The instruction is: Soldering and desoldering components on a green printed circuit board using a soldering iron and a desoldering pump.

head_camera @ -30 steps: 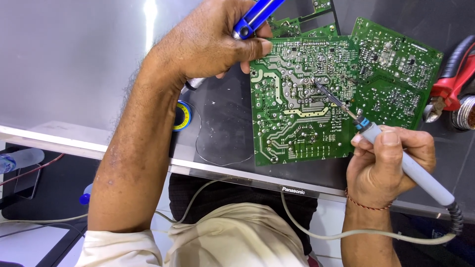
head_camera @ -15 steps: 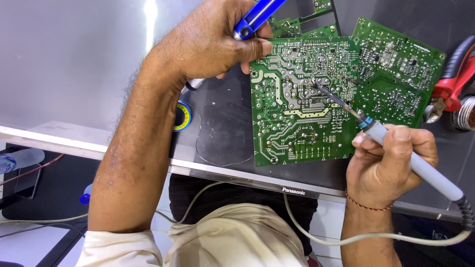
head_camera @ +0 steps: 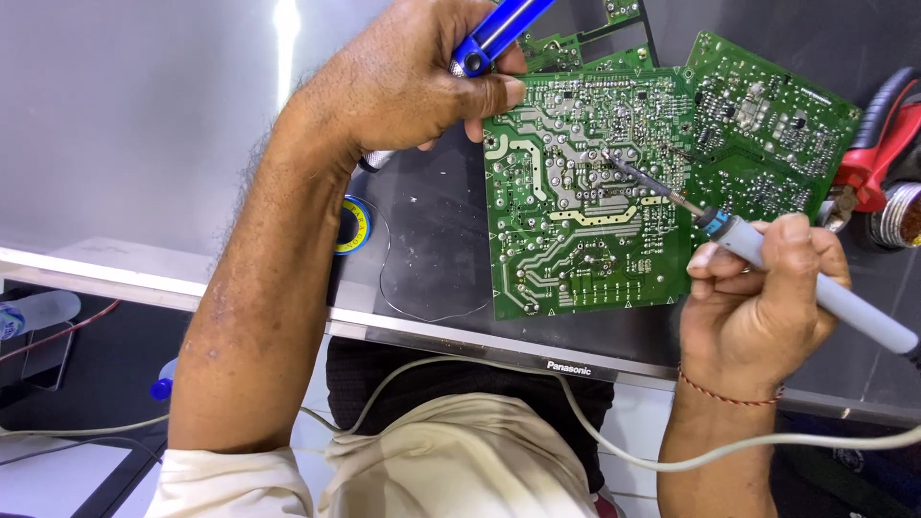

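Since a second ago almost nothing has shifted: our right hand (head_camera: 767, 307) has slid a touch toward the right of the frame, drawing the soldering iron (head_camera: 767, 257) with it, while its tip stays on the same spot of the circuit board (head_camera: 576, 221). Our left hand (head_camera: 413, 82) has not moved.

Our right hand is closed around the iron's grey handle like a pen, thumb and forefinger pinching near the blue collar. The thin metal tip reaches up and left onto the solder side of the green board, near the middle of the frame. Our left hand, at the top centre, is curled shut on a blue tool (head_camera: 499, 34), probably a solder sucker, whose far end runs out of the frame; whether its nozzle is near the joint we cannot tell.

The board lies flat on the dark table (head_camera: 422, 249), partly overlapped by a second green board (head_camera: 767, 115) in the upper right. A loop of solder wire (head_camera: 422, 288) and its small spool (head_camera: 353, 223) lie to the left of it, and red-handled pliers (head_camera: 878, 153) sit at the right edge.

To do this well, we judge that we should hold the tip steady on one pad, keep it from bridging neighbouring tracks, and rest the heel of the right hand for support. We should also keep the grey cord (head_camera: 614, 441) across our lap slack so it does not tug the iron.
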